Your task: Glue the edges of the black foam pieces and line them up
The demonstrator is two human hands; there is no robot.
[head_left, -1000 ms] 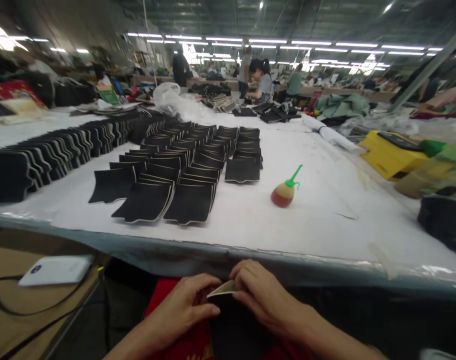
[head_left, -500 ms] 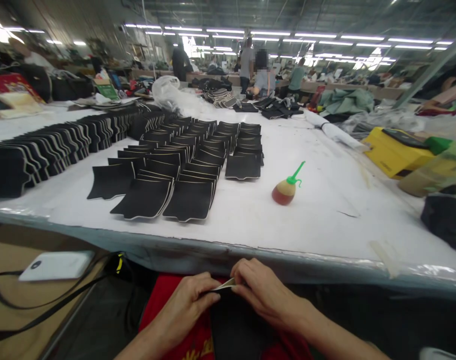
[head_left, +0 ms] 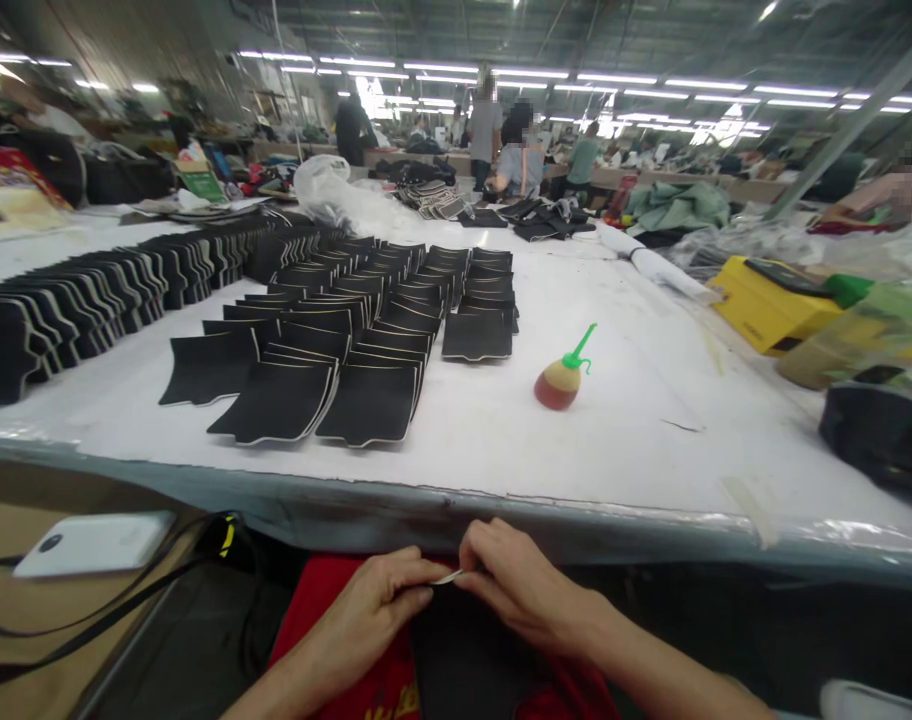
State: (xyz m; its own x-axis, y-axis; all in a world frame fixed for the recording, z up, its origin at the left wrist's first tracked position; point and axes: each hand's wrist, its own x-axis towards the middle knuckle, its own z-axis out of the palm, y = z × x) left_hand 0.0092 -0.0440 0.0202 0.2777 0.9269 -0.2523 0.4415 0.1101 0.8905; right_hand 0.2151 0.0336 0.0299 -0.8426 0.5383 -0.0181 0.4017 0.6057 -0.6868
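At the near table edge, over a red cloth (head_left: 306, 600) on my lap, my left hand (head_left: 388, 595) pinches the top edge of a black leather-like piece (head_left: 463, 650). My right hand (head_left: 505, 570) grips the same edge a short way to the right, its fingers curled over it. A thin pale strip of that edge shows between the fingertips. The piece hangs down below both hands, its lower part dark and hard to make out. Beyond them on the white table, black cut pieces with pale edges (head_left: 366, 400) lie in overlapping rows.
More black pieces (head_left: 88, 300) stand in a long row at the left. A squeeze bottle with a green spout (head_left: 559, 382) stands on the table (head_left: 613, 450). A yellow box (head_left: 775, 305) is at the right, a white phone (head_left: 96, 545) at lower left. People work farther back.
The pale edge between my hands gaped open before and is now pressed nearly flat. My fingertips are slightly closer together. The whole view has shifted a little.
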